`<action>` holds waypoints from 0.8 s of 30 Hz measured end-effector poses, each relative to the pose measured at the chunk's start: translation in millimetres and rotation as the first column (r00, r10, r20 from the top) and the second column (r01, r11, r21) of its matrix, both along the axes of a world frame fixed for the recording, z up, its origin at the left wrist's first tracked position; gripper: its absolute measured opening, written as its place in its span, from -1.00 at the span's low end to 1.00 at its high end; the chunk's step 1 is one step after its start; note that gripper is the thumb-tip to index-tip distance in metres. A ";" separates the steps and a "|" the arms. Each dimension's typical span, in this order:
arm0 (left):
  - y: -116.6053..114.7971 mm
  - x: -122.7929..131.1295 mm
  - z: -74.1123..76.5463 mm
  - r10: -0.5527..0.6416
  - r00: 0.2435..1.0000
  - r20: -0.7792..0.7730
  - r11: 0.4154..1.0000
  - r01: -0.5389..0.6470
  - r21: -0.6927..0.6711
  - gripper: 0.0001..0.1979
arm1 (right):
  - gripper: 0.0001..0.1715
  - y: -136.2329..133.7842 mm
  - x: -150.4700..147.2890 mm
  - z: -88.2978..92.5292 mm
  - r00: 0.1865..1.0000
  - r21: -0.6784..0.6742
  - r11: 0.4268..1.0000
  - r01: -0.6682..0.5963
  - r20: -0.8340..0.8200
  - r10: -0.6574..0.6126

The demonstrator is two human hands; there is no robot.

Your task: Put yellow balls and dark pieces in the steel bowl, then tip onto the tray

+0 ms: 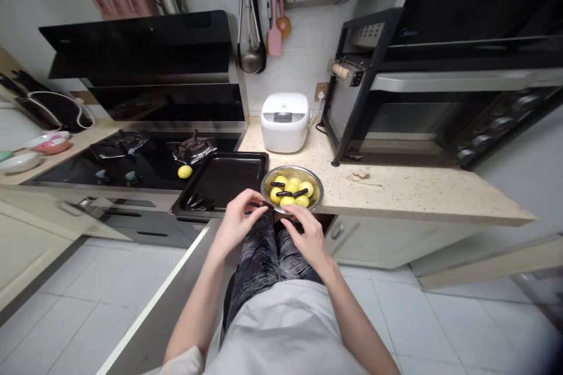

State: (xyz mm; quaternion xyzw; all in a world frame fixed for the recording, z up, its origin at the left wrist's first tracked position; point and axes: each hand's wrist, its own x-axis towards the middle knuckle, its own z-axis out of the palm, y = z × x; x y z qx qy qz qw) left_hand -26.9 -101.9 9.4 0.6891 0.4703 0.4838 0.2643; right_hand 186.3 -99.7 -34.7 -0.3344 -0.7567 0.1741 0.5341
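A steel bowl point(317, 199) at the counter's front edge holds several yellow round pieces point(307, 188) with dark brown strips point(300, 193) lying on them. My left hand point(241, 217) is at the bowl's left side, thumb and fingers apart, and nothing shows between them. My right hand point(307, 233) reaches over the bowl's near rim, its fingertips by the front yellow pieces and its thumb spread away. A black baking tray point(233, 179) lies left of the bowl, with small dark items near its front corner. One yellow round piece point(185, 171) sits left of the tray.
Behind the bowl stands a white rice cooker point(285, 123). A black rack with an oven point(409, 123) is at the right. The cooktop point(153, 158) and range hood are at the left. Below the counter, a drawer or door panel point(176, 281) sticks out beside my left arm.
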 end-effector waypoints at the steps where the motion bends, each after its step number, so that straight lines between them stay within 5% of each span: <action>1: -2.0 13.7 -4.1 -0.017 0.998 0.060 1.000 0.017 0.001 -0.89 | -0.71 -0.7 -0.2 -0.2 1.000 -0.014 1.000 0.008 -0.012 -0.008; 5: -5.1 46.4 -20.8 -0.044 0.964 0.262 0.999 0.044 0.007 -0.86 | -0.82 -2.0 6.0 0.6 0.996 -0.043 0.997 0.069 -0.060 -0.072; 10: -6.6 59.8 -31.4 -0.052 0.945 0.322 0.999 0.045 0.029 -0.84 | -0.84 7.4 13.6 5.4 0.998 -0.080 0.996 0.046 -0.034 -0.049; 16: -10.4 54.9 -25.6 0.023 0.974 0.225 0.992 -0.050 0.115 -0.80 | -0.80 57.6 23.4 20.4 0.979 -0.118 0.974 0.195 0.075 -0.187; 24: -16.5 45.8 -13.3 0.040 0.990 0.139 0.975 -0.069 0.211 -0.87 | -0.89 120.4 13.7 38.4 0.855 -0.273 0.858 0.435 0.424 -0.299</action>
